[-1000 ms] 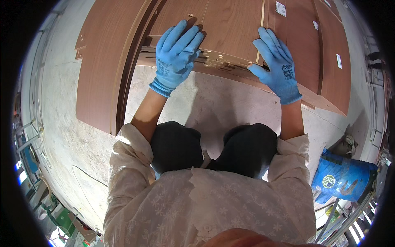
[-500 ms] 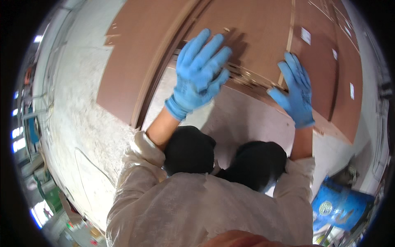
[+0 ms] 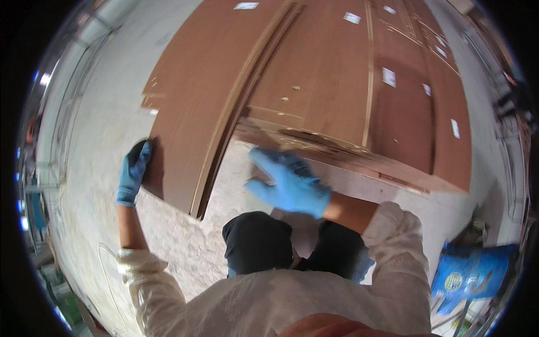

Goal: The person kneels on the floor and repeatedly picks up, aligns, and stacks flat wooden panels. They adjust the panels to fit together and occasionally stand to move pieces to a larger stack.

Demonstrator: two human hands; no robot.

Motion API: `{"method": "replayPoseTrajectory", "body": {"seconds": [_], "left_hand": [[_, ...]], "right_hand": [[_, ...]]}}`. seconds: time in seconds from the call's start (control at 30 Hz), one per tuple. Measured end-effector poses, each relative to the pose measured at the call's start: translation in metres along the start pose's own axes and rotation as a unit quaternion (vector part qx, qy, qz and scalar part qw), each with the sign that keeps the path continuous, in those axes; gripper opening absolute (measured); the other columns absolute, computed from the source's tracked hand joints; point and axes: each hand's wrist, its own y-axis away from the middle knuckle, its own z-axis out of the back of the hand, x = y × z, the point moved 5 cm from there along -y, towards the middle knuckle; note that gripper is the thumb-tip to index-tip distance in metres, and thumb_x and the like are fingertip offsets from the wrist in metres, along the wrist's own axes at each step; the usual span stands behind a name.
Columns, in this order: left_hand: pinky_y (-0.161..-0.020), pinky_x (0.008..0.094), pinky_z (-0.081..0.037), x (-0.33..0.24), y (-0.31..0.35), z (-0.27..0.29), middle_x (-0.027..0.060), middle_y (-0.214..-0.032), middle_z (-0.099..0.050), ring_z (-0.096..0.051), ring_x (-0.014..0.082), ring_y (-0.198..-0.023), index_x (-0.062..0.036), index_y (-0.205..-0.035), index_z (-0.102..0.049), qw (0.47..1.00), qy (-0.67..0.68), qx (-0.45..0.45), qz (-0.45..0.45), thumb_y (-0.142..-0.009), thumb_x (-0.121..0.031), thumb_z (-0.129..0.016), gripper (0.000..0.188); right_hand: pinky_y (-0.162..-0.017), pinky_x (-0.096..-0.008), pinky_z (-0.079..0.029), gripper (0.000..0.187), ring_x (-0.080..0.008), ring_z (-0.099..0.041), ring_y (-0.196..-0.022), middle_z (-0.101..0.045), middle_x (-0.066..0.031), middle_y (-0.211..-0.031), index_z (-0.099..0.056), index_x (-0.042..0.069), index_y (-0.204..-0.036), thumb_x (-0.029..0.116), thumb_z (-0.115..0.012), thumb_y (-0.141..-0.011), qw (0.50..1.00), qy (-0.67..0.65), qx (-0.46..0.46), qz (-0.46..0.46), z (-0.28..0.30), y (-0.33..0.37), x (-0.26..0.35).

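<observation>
At the left edge of a long brown wooden panel, near its close end, is my blue-gloved left hand. It is closed on the panel's edge, with part of the fingers hidden. My right hand, in the same kind of glove, hangs over the floor between the panel's near corner and a stack of brown boards. Slightly blurred, it is open, thumb and fingers apart, and holds nothing.
White labels, one of them a larger label, lie on the boards. A blue drum stands at the lower right. Pale concrete floor surrounds the boards, and a thin cable runs along it at the left.
My left hand has moved from above the boards down and left to the panel's edge. My right hand has come off the stack's near edge and swung left and down.
</observation>
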Motion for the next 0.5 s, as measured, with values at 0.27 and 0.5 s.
{"method": "replayPoseTrajectory", "body": {"seconds": [0.27,0.5], "left_hand": [[-0.073,0.0424,-0.053,-0.005,-0.017,-0.011,0.0241,-0.089,-0.074,-0.069,0.0352,-0.076,0.0040,-0.099,-0.073,0.991,-0.118,0.043,0.039,-0.104,-0.036,-0.062,0.042],[-0.074,0.0423,-0.055,-0.050,-0.003,-0.016,0.0237,-0.091,-0.073,-0.070,0.0398,-0.080,0.0016,-0.097,-0.073,0.990,-0.096,-0.034,-0.094,-0.102,-0.032,-0.066,0.034]], "right_hand": [[-0.053,-0.0450,-0.048,0.070,-0.0315,-0.058,-0.048,-0.059,-0.0210,-0.057,-0.064,-0.002,-0.074,0.064,-0.065,-0.094,0.987,-0.046,0.077,-0.131,-0.071,-0.030,-0.002],[-0.054,-0.0389,-0.047,0.059,-0.0229,-0.056,-0.049,-0.059,-0.0164,-0.056,-0.068,0.001,-0.073,0.055,-0.064,-0.097,0.946,-0.231,0.086,-0.212,-0.100,-0.053,0.013]]}}
